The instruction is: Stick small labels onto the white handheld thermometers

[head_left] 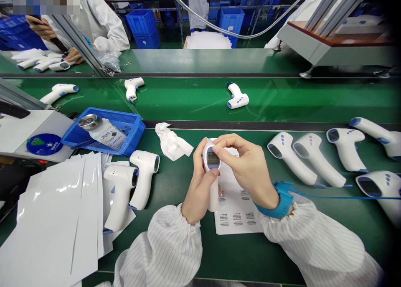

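Observation:
A white infrared thermometer (pixel 213 195) with a small grey screen stands upright between my two hands. My left hand (pixel 199 182) is wrapped round its body, the thumb lying below the screen. With thumb and fingers bent over the head of the thermometer, my right hand (pixel 247 166) touches its upper edge; the fingertips partly cover that edge. Beneath my hands lies a sheet of printed labels (pixel 236 222). To the left stand two more thermometers, one nearer (pixel 117 199) and one behind it (pixel 144 178). A crumpled white tissue (pixel 172 141) rests beyond my left hand.
Several thermometers (pixel 291 159) lie on the right of the bench. A blue tray (pixel 133 138) holds a metal-capped bottle (pixel 105 130). White sheets (pixel 53 220) pile at left. Thermometers (pixel 238 98) lie on the green conveyor belt (pixel 181 101). A blue wrist cord (pixel 344 197) stretches right. Another person (pixel 106 19) works opposite.

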Tool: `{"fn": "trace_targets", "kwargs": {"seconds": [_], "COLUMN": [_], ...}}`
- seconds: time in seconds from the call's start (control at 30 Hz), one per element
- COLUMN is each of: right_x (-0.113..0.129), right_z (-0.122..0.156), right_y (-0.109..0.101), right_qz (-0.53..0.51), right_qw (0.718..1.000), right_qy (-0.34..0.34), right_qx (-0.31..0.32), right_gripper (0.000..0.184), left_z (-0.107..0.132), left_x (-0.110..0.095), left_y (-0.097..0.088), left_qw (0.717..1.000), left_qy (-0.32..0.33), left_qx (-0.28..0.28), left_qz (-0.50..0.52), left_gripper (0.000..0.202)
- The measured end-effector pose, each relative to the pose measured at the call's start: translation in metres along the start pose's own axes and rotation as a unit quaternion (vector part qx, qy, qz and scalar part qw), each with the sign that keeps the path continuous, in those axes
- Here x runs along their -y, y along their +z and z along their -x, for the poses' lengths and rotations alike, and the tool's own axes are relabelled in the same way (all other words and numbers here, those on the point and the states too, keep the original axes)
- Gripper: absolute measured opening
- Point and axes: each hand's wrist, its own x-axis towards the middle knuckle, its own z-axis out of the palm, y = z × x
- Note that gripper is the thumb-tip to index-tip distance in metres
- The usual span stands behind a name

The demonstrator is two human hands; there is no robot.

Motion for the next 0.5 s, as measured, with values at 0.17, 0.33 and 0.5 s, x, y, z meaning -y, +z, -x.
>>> {"fn": "trace_targets", "kwargs": {"seconds": [0.17, 0.33, 0.5], "right_x": [-0.0006, 0.0, -0.0007], "right_z": [-0.0007, -0.0008, -0.0015], "right_y": [0.0, 0.0004, 0.0004], "right_qz": [0.001, -0.001, -0.003], "right_qw": [1.0, 1.0, 1.0], "right_qy": [-0.003, -0.005, -0.016], "right_qx": [-0.001, -0.002, 0.001], "right_gripper": [0.009, 0.01, 0.01], "left_z": [-0.002, -0.0024, -0.001], "left_x": [0.0038, 0.0062, 0.0052], "left_y": [-0.0006, -0.0016, -0.0018], "left_qw": [0.998, 0.995, 0.997], "left_qy": [0.036, 0.062, 0.053], "left_qx": [-0.036, -0.039, -0.032], "left_qz": [-0.039, -0.063, -0.052], "left_gripper": [0.062, 0.063, 0.063]}}
